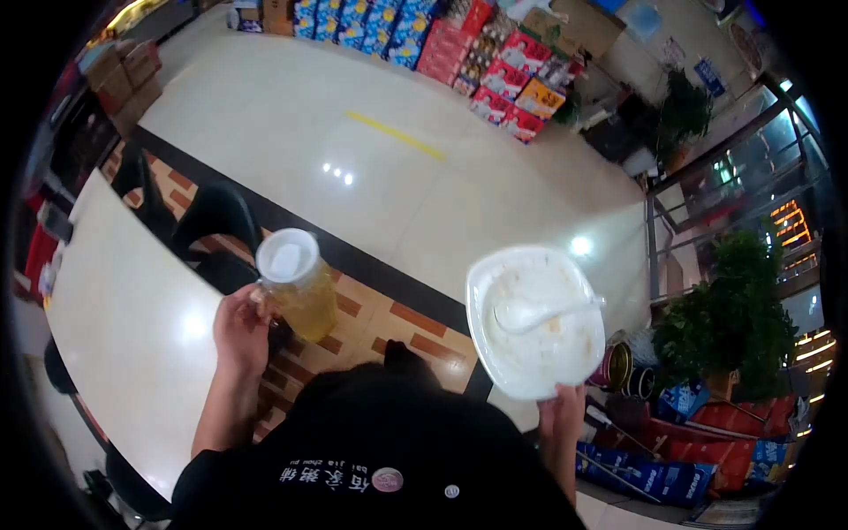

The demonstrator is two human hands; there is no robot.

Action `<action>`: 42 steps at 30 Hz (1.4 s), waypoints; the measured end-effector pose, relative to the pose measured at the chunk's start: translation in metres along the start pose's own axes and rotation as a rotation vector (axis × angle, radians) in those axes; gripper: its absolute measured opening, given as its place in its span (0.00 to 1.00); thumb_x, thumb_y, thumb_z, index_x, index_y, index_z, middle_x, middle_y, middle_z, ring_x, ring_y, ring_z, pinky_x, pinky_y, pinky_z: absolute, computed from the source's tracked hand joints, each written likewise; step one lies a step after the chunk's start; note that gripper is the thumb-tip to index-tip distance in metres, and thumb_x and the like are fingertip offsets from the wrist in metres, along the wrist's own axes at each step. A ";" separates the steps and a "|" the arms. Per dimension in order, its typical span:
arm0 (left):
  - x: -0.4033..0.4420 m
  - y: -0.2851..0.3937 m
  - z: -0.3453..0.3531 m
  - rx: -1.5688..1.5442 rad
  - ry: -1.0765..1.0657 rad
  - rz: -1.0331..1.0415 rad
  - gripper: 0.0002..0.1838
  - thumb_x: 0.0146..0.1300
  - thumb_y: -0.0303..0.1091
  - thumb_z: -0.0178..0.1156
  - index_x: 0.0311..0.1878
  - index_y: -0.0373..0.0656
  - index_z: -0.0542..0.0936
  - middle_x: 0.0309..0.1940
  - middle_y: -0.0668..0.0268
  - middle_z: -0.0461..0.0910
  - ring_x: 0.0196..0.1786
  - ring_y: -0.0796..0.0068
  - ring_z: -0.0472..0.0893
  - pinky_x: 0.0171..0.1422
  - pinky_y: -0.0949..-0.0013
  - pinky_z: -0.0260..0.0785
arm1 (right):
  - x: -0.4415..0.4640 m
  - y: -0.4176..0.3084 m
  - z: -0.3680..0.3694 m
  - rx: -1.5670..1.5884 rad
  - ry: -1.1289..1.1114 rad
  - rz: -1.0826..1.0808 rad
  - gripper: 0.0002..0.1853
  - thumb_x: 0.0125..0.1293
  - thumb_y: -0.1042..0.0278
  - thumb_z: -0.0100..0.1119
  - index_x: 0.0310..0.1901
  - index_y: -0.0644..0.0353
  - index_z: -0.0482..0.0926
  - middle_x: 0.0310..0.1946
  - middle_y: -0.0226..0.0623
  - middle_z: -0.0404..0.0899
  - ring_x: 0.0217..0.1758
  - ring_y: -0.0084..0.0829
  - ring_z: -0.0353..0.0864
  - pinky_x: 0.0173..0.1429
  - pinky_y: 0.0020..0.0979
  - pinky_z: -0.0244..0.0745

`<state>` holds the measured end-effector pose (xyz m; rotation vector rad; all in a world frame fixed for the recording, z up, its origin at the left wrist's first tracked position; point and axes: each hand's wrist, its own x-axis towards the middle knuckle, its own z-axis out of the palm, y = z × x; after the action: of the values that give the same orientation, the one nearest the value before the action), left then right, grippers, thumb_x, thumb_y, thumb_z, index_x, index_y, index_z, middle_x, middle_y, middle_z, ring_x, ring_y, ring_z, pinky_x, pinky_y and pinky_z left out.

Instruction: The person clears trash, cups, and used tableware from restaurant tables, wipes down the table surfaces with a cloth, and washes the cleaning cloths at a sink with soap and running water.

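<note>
My left hand (pixel 241 331) is closed round the handle of a clear pitcher (pixel 305 291) with a white lid and yellowish liquid inside. The pitcher hangs over the patterned floor strip, beside the long white table. On the other side, my right hand (pixel 562 411) grips the near rim of a white squarish bowl (pixel 530 371). A white spoon (pixel 539 314) lies in this bowl, among smears and small food remains. Most of the right hand's fingers are hidden under the bowl.
The pale table (pixel 132 327) runs along the left, with dark chairs (pixel 216 216) at its edge. Stacked drink cartons (pixel 380 31) line the far wall. Leafy plants (pixel 729 309) and blue and red packages (pixel 689 442) stand at the right near glass doors (pixel 733 185).
</note>
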<state>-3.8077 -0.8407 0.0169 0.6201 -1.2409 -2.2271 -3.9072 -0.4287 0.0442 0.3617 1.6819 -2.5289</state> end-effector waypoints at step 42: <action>0.995 0.288 -0.307 1.308 1.110 0.547 0.05 0.58 0.31 0.49 0.31 0.41 0.73 0.23 0.65 0.70 0.26 0.68 0.70 0.30 0.69 0.62 | 0.755 0.300 1.281 -0.116 -0.927 0.522 0.29 0.51 0.76 0.45 0.59 0.64 0.58 0.52 0.44 0.69 0.52 0.37 0.74 0.50 0.30 0.75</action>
<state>-4.3207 -1.7912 -0.0200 1.4255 -1.6894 -0.1936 -4.7706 -1.6754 0.0649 -0.3131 1.1424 -1.7537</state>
